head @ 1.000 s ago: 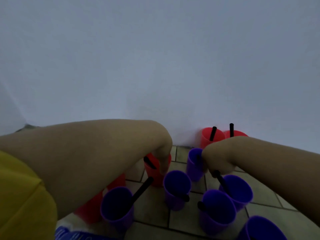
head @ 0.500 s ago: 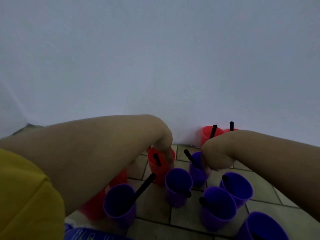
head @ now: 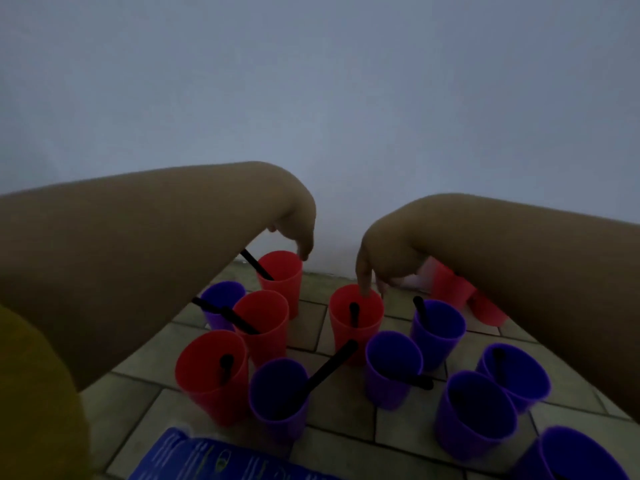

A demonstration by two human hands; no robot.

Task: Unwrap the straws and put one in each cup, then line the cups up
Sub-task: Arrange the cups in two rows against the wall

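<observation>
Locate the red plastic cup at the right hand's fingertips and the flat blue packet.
red plastic cup [head: 337, 333]: head view, front wall.
flat blue packet [head: 214, 459]: head view, top face.

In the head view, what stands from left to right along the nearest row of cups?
Near red cup, purple cup with slanting straw, purple cup with low straw, front-right purple cup, corner purple cup.

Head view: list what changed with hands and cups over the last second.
The left hand let go of the middle red cup and moved left to touch the rear red cup. The right hand let go of the purple cup and moved left onto the middle red cup. Front purple cups kept their straws.
</observation>
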